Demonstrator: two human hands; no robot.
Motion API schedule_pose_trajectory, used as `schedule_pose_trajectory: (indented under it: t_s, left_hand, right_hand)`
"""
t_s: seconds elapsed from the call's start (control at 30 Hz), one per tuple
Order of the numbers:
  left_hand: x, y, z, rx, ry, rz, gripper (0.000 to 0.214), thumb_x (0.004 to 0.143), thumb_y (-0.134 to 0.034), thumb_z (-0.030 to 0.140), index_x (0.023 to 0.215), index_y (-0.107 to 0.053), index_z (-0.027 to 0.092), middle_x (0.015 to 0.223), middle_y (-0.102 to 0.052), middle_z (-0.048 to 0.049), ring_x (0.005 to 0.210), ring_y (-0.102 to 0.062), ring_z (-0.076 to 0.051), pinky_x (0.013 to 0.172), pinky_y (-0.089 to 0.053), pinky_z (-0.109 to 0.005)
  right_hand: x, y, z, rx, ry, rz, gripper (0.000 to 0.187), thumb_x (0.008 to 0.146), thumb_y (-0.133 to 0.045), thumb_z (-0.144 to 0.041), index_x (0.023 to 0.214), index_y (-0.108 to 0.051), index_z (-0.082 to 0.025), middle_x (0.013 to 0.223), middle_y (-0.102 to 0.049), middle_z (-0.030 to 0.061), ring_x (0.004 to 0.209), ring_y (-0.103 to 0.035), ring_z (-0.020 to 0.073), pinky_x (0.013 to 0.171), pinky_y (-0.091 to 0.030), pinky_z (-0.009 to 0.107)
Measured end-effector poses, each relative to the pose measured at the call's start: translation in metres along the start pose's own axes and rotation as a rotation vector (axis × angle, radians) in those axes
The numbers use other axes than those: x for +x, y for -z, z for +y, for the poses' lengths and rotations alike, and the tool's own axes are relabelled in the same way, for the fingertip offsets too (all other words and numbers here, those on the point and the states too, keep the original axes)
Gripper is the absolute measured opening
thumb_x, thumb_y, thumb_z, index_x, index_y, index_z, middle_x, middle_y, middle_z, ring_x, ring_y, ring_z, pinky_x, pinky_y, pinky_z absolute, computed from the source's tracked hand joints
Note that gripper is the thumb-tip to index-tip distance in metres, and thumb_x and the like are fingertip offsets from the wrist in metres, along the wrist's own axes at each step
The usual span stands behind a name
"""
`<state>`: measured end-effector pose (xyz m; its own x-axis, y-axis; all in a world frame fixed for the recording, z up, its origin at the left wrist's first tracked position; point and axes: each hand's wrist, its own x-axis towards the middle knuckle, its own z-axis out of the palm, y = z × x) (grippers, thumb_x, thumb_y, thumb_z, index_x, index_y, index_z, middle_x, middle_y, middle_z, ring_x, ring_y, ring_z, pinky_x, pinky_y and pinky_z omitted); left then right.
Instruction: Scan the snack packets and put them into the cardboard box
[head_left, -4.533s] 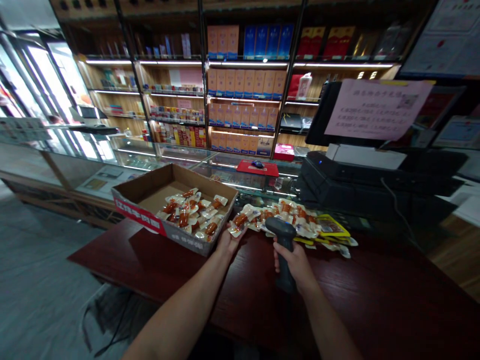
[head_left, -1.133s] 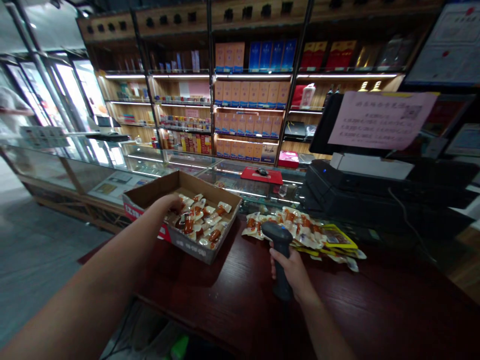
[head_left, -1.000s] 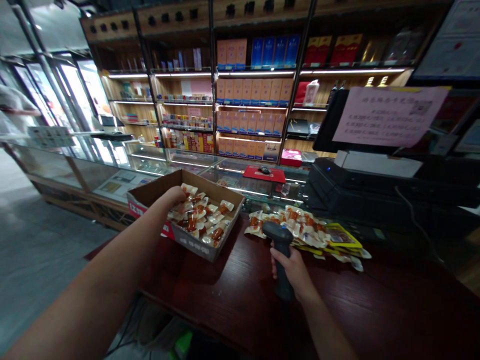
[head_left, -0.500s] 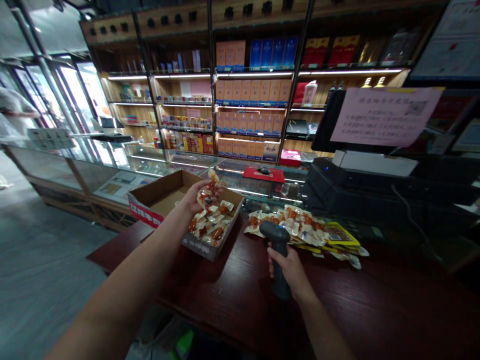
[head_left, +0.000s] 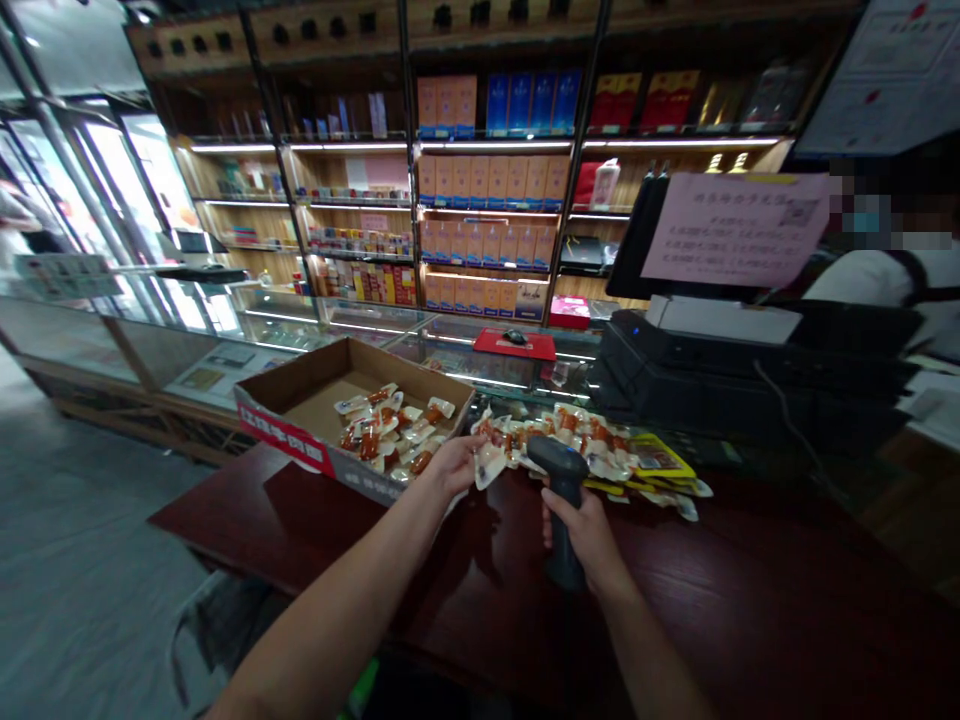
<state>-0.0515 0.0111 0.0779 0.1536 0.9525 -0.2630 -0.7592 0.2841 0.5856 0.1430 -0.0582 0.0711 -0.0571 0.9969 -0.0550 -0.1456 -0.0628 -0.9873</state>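
My left hand (head_left: pixel 454 466) pinches a clear-and-white snack packet (head_left: pixel 489 464) by its edge, just right of the cardboard box (head_left: pixel 281 425). Inside that box lie several small sealed packets (head_left: pixel 397 430) with reddish-brown food. My right hand (head_left: pixel 581 530) is wrapped round the handle of a dark barcode scanner (head_left: pixel 561 462), held upright above the table with its head toward the left. Behind the scanner is a pile of similar packets (head_left: pixel 577 428), and yellow packs (head_left: pixel 664 455) lie at its right end.
The dark red wooden table (head_left: pixel 720 590) meets a glass display counter (head_left: pixel 360 318). A black register with a monitor and a pink notice (head_left: pixel 735 230) stands at the right, and a person (head_left: pixel 885 280) is behind it. A mouse (head_left: pixel 515 337) rests on a red pad. Shelves of boxed goods line the wall.
My left hand has moved from above the box to the right and down, carrying the packet toward the scanner. The right hand still grips the scanner. A person has come into view at the right.
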Motion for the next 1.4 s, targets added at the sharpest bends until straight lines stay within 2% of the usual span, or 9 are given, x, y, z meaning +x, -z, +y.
schedule_pose_trajectory:
  t_s: [0.1, 0.2, 0.27, 0.33, 0.47, 0.8, 1.0, 1.27, 1.4]
  left_hand:
    - [0.012, 0.018, -0.026, 0.080, -0.176, 0.025, 0.022, 0.072, -0.061, 0.006, 0.094, -0.060, 0.009, 0.082, -0.068, -0.0099, 0.068, -0.066, -0.018, 0.070, -0.054, -0.031]
    - [0.023, 0.035, -0.044, 0.088, -0.381, 0.094, 0.035, 0.071, -0.066, 0.013, 0.104, -0.055, 0.016, 0.087, -0.069, -0.0048, 0.071, -0.067, -0.017, 0.072, -0.054, -0.032]
    - [0.028, 0.044, -0.052, 0.060, -0.446, 0.101, 0.043, 0.072, -0.067, 0.018, 0.111, -0.050, 0.021, 0.090, -0.068, -0.0027, 0.075, -0.067, -0.017, 0.073, -0.053, -0.034]
    - [0.030, 0.051, -0.055, 0.051, -0.441, 0.038, 0.049, 0.069, -0.069, 0.018, 0.113, -0.049, 0.021, 0.093, -0.068, -0.0030, 0.079, -0.067, -0.018, 0.076, -0.053, -0.034]
    - [0.029, 0.057, -0.053, 0.114, -0.371, -0.121, 0.056, 0.056, -0.073, 0.008, 0.108, -0.054, 0.015, 0.097, -0.068, -0.0076, 0.085, -0.066, -0.021, 0.082, -0.051, -0.034]
    - [0.028, 0.052, -0.053, 0.132, -0.346, -0.227, 0.057, 0.051, -0.061, -0.001, 0.106, -0.058, 0.013, 0.102, -0.067, -0.0112, 0.096, -0.064, -0.025, 0.088, -0.049, -0.039]
    - [0.028, 0.052, -0.053, 0.123, -0.352, -0.242, 0.059, 0.054, -0.060, -0.001, 0.111, -0.056, 0.014, 0.106, -0.067, -0.0114, 0.098, -0.063, -0.026, 0.088, -0.048, -0.040]
    - [0.023, 0.047, -0.052, 0.116, -0.348, -0.205, 0.054, 0.055, -0.063, 0.003, 0.107, -0.057, 0.014, 0.101, -0.068, -0.0105, 0.091, -0.066, -0.025, 0.086, -0.049, -0.039]
    - [0.029, 0.051, -0.055, 0.146, -0.312, -0.166, 0.052, 0.063, -0.061, 0.009, 0.114, -0.054, 0.014, 0.099, -0.068, -0.0119, 0.089, -0.066, -0.025, 0.083, -0.050, -0.041]
  right_hand:
    - [-0.001, 0.004, 0.002, 0.017, -0.010, 0.005, 0.048, 0.059, -0.073, -0.044, 0.092, -0.055, -0.016, 0.049, -0.054, -0.0064, 0.036, -0.050, 0.0115, 0.034, -0.042, 0.023]
    - [-0.004, 0.003, 0.003, 0.002, -0.024, 0.000, 0.048, 0.059, -0.073, -0.043, 0.093, -0.054, -0.015, 0.049, -0.054, -0.0061, 0.036, -0.050, 0.0114, 0.034, -0.042, 0.023]
    - [-0.007, 0.002, 0.004, -0.027, -0.032, -0.024, 0.047, 0.059, -0.073, -0.042, 0.093, -0.054, -0.015, 0.050, -0.054, -0.0060, 0.036, -0.050, 0.0112, 0.034, -0.042, 0.024]
    - [-0.010, 0.001, 0.007, -0.072, -0.054, -0.060, 0.046, 0.059, -0.072, -0.042, 0.093, -0.054, -0.015, 0.049, -0.054, -0.0063, 0.036, -0.050, 0.0110, 0.035, -0.042, 0.023]
    - [-0.015, -0.002, 0.015, -0.168, -0.126, -0.102, 0.047, 0.058, -0.069, -0.044, 0.091, -0.052, -0.016, 0.047, -0.052, -0.0079, 0.035, -0.049, 0.0107, 0.034, -0.041, 0.022]
    - [-0.016, -0.009, 0.024, -0.209, -0.163, -0.132, 0.044, 0.058, -0.065, -0.045, 0.088, -0.049, -0.017, 0.046, -0.052, -0.0085, 0.034, -0.048, 0.0098, 0.033, -0.040, 0.021]
    - [-0.016, -0.012, 0.030, -0.227, -0.180, -0.155, 0.041, 0.057, -0.064, -0.045, 0.084, -0.048, -0.018, 0.045, -0.050, -0.0085, 0.033, -0.047, 0.0095, 0.032, -0.039, 0.021]
    - [-0.013, -0.012, 0.033, -0.240, -0.145, -0.172, 0.037, 0.060, -0.063, -0.044, 0.082, -0.049, -0.018, 0.046, -0.050, -0.0079, 0.033, -0.047, 0.0095, 0.031, -0.039, 0.021]
    - [-0.013, -0.012, 0.033, -0.243, -0.140, -0.185, 0.035, 0.062, -0.063, -0.044, 0.081, -0.049, -0.018, 0.047, -0.051, -0.0077, 0.033, -0.048, 0.0097, 0.032, -0.040, 0.021]
